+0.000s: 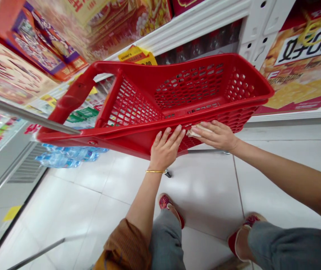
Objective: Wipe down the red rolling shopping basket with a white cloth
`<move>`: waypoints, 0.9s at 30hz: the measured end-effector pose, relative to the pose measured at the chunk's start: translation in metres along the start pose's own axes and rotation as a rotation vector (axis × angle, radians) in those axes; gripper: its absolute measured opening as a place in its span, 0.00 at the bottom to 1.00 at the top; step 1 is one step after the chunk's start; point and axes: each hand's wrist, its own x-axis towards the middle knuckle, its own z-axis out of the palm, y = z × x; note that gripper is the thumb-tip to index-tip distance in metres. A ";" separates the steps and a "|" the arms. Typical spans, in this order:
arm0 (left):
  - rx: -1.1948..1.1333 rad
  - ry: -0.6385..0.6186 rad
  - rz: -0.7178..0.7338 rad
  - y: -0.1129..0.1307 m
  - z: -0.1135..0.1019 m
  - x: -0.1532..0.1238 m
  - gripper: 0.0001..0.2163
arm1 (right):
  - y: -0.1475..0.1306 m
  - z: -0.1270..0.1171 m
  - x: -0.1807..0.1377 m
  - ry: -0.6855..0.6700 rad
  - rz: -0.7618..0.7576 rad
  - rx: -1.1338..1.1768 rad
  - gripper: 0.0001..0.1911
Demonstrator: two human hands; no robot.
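Note:
A red plastic shopping basket (177,86) is tipped on its side in front of me, its mesh inside facing up and right. My left hand (166,148) lies against the basket's near wall with fingers stretched flat; a gold bangle circles the wrist. My right hand (216,135) presses a pale cloth (195,131) against the same wall, fingers flat over it. The basket's red handle (70,101) points left.
Store shelves with printed boxes (47,41) fill the top. A grey metal bar (22,114) crosses at left above a pack of water bottles (64,155). White tiled floor (211,195) lies below, with my feet in red slippers (166,204).

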 end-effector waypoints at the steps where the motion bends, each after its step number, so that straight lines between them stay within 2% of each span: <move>1: 0.002 0.000 -0.006 -0.001 0.002 -0.001 0.27 | -0.001 0.000 -0.001 -0.015 0.006 0.016 0.22; 10: 0.042 0.002 -0.034 0.000 0.015 -0.007 0.29 | -0.018 0.013 -0.042 -0.190 -0.046 0.219 0.23; 16: 0.045 0.027 -0.037 0.002 0.019 -0.010 0.29 | -0.030 0.021 -0.072 -0.245 0.010 0.354 0.22; 21: -0.061 0.010 -0.058 0.004 0.020 -0.010 0.30 | -0.024 0.000 -0.060 -0.208 0.039 0.270 0.22; 24: -0.089 -0.005 -0.040 0.008 0.018 -0.005 0.30 | -0.006 -0.017 -0.042 -0.141 0.047 0.083 0.24; 27: -0.085 -0.043 -0.006 0.013 0.017 0.002 0.29 | 0.014 -0.026 -0.025 -0.149 0.062 -0.051 0.24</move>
